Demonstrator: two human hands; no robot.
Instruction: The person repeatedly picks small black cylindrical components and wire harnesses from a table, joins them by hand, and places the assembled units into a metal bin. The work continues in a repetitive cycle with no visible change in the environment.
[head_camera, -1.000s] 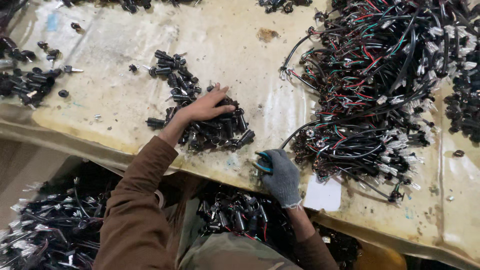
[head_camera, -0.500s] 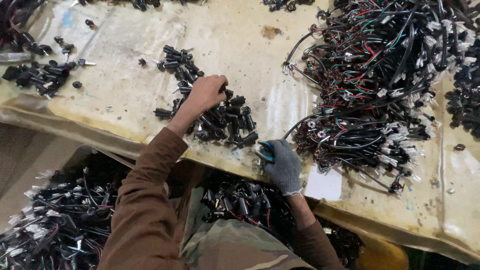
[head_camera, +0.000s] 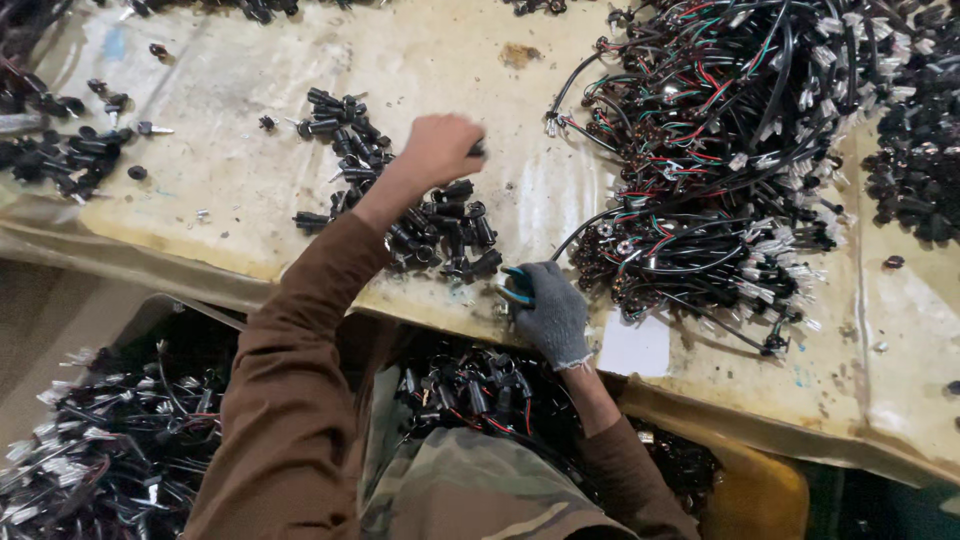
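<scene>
My left hand (head_camera: 438, 148) is bare and closed into a fist above the bench, with a small black part just showing at the knuckles; how much it holds I cannot tell. My right hand (head_camera: 552, 312), in a grey knit glove, is closed around a tool with blue-green handles (head_camera: 517, 284) at the near edge of the table (head_camera: 250, 190).

Directly under and beside the left fist lies a loose pile of black connectors (head_camera: 420, 215), short cylindrical plugs lying at all angles, running from the upper left down toward the gloved hand. To the right, a large tangle of wire harnesses (head_camera: 730, 150) in black, red, green and white covers much of the surface; two black leads arc out of it toward the tool. A second, smaller cluster of black plugs (head_camera: 60, 155) sits at the far left edge, well apart.

A blank white rectangular card (head_camera: 635, 345) lies flat just right of the gloved wrist. The table covering is yellowed and stained.

Below the bench edge, bins hold more black parts (head_camera: 470, 385) and white-tipped wires (head_camera: 90, 440).
</scene>
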